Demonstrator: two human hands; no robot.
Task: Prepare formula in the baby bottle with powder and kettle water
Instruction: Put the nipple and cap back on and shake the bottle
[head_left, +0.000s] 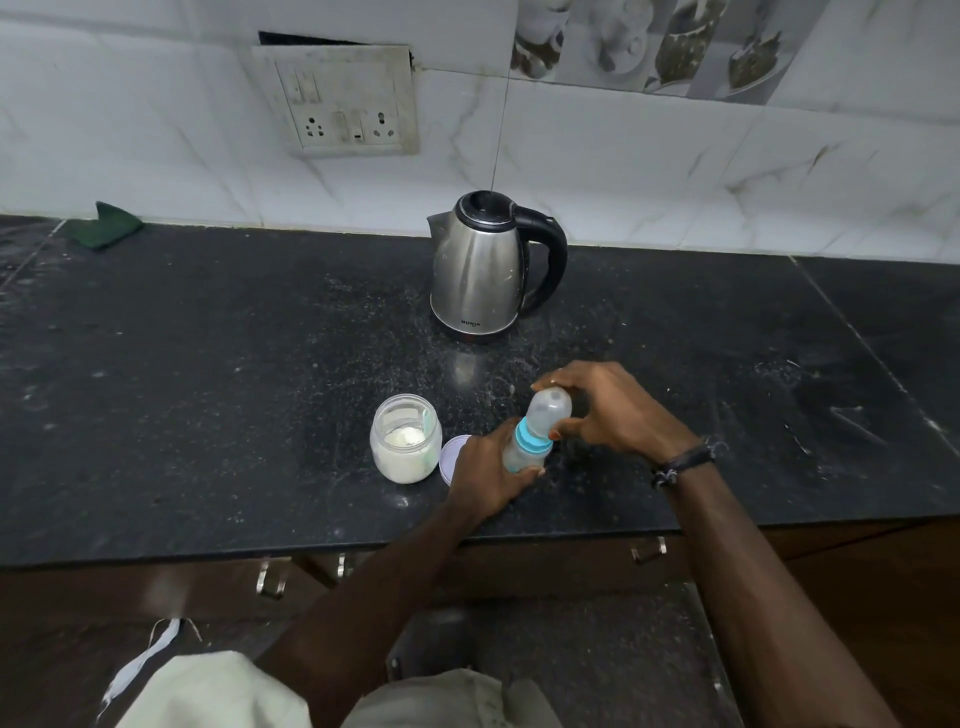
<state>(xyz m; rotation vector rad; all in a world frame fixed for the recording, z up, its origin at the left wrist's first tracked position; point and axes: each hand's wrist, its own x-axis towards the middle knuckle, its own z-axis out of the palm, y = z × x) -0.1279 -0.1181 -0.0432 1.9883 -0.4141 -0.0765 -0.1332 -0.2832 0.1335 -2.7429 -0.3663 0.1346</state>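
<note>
The left hand (485, 470) is wrapped around the lower body of the baby bottle (524, 447), fingers closed on it. The right hand (608, 410) is closed on the bottle's clear cap (549, 410), fingertips over the dome and thumb below it. The bottle tilts with its top toward 1 o'clock, held over the black countertop (208, 364); whether its base touches the surface cannot be told. A blue collar ring (532, 434) sits beneath the cap. At 9 o'clock from the bottle stands an open powder jar (405, 441), its lid (454, 457) lying between jar and left hand. The steel kettle (483, 270) stands at 12 o'clock, apart from both hands.
</note>
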